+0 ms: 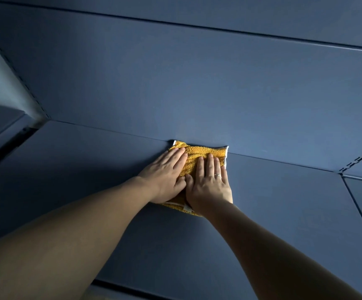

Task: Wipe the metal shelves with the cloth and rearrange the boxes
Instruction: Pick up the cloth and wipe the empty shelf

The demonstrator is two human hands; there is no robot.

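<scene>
Head view: we look down on a dark blue metal shelf (284,202), and the cloth (199,153) lies on it at the far edge, right where the shelf meets the upright back panel (197,83). The cloth is orange-yellow terry with a pale hem (the hem shows at its far corners and again at the near edge, by the wrists). Both hands are on it. The left hand (165,177) lies flat, its straight fingers pointing towards the back panel, and covers the cloth's left part. The right hand (209,186) lies flat just beside it, fingers straight too and close together, and covers the right part. Neither hand curls round the cloth: we see palms and fingers pressed down on top of it, with the thumbs meeting near the middle. A thin ring (217,175) sits on one finger of the right hand. The cloth's far edge touches the seam along the back panel, and a band of terry shows between and beyond the fingertips. At the left a slotted upright (15,71) runs down to the shelf's back corner. At the right a slotted strip (360,158) meets the same seam. A horizontal seam crosses the back panel higher up.
</scene>
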